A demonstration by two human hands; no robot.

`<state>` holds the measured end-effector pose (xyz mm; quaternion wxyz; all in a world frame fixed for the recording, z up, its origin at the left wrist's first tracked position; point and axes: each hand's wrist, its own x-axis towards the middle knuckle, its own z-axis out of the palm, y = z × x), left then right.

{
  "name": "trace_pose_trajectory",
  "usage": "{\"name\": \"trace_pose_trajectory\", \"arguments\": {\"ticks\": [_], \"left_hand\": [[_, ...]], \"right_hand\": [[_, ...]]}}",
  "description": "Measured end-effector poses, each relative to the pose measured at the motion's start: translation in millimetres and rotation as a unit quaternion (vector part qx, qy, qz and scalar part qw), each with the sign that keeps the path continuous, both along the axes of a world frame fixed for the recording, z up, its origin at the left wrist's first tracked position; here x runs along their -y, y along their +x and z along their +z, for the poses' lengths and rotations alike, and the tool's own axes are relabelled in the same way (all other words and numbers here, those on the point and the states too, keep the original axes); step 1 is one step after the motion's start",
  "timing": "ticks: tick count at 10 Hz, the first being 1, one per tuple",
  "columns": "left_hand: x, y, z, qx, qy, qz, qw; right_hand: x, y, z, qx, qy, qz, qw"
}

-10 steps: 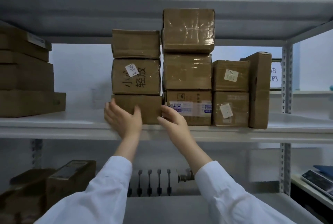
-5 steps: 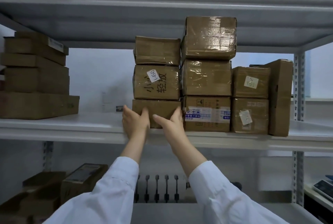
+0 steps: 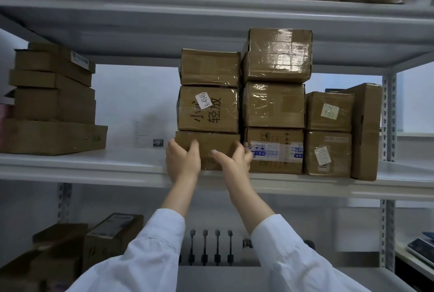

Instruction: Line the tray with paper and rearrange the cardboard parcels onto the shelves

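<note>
On the middle shelf (image 3: 131,167) a stack of three cardboard parcels stands left of centre. Both hands are on its bottom parcel (image 3: 211,143). My left hand (image 3: 183,162) holds the parcel's left front corner, thumb on the front face. My right hand (image 3: 234,162) holds its right front corner, fingers tucked into the gap beside the neighbouring labelled parcel (image 3: 274,150). Above sit a parcel with black handwriting and a white sticker (image 3: 207,109) and a taped parcel (image 3: 210,68). No tray or paper is in view.
To the right stand a taller stack (image 3: 277,80), two stickered parcels (image 3: 328,132) and an upright flat box (image 3: 365,132). Flat boxes (image 3: 51,108) are piled at the shelf's left. The top shelf (image 3: 211,7) holds more parcels. Boxes (image 3: 110,240) sit on the lower left.
My hands have closed in on the bottom parcel from its sides and now hold its front corners. The head camera has shifted left, so the stack sits further right in view.
</note>
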<state>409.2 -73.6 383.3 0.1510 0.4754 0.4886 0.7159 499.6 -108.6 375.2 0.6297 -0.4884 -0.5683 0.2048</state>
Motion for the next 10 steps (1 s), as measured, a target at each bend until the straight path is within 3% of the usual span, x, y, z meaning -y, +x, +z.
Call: {"name": "trace_pose_trajectory", "arguments": {"ticks": [2, 3, 4, 5, 6, 10], "left_hand": [[-4.1, 1.9, 1.9, -0.015, -0.026, -0.005, 1.000], [-3.6, 6.2, 1.6, -0.029, -0.040, 0.011, 0.999], [-1.1, 11.3, 0.9, -0.030, -0.046, 0.022, 0.998], [0.4, 13.4, 1.5, -0.020, -0.043, 0.016, 0.999], [-0.5, 16.0, 1.0, -0.019, -0.046, 0.007, 0.999], [14.5, 11.8, 2.4, -0.035, -0.042, 0.016, 0.998]], "right_hand": [[3.3, 1.9, -0.4, 0.004, 0.009, 0.006, 1.000], [9.1, 10.6, -0.2, -0.013, 0.056, 0.000, 0.998], [13.9, 22.7, -0.2, -0.017, 0.135, -0.090, 0.987], [10.6, 34.2, -1.0, 0.050, 0.111, -0.183, 0.976], [3.6, 37.4, -1.6, 0.116, 0.025, -0.149, 0.982], [14.2, 47.9, -1.5, 0.098, 0.033, -0.087, 0.991]]}}
